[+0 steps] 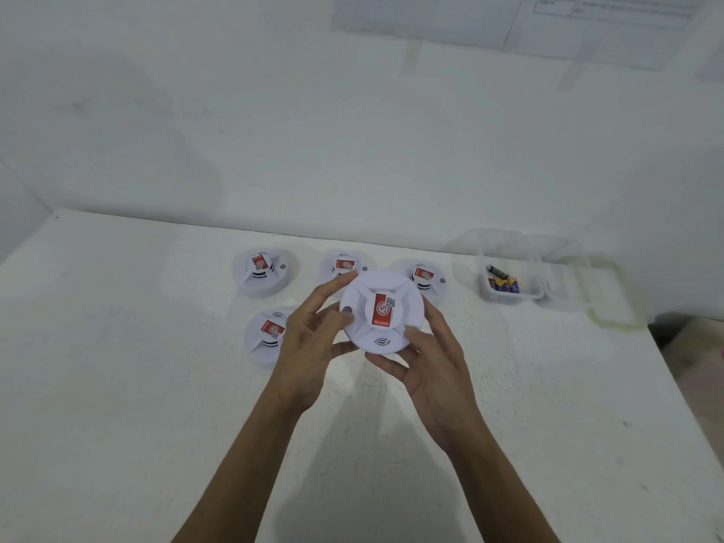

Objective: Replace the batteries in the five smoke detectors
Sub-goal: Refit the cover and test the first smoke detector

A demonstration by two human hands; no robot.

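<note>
I hold one round white smoke detector (382,311) with a red label above the table, face up toward me. My left hand (313,342) grips its left rim and my right hand (435,366) grips its lower right rim. Three more detectors lie in a back row: one at the left (263,271), one in the middle (341,265) partly behind my fingers, one at the right (425,279). Another detector (268,335) lies in front, left of my left hand. Several batteries (503,282) lie in a clear plastic box (513,297).
The white table (117,386) meets a white wall along its back edge. A second clear container or lid (568,268) stands beside the battery box at the back right. The table's right edge (681,386) drops off to a dark floor.
</note>
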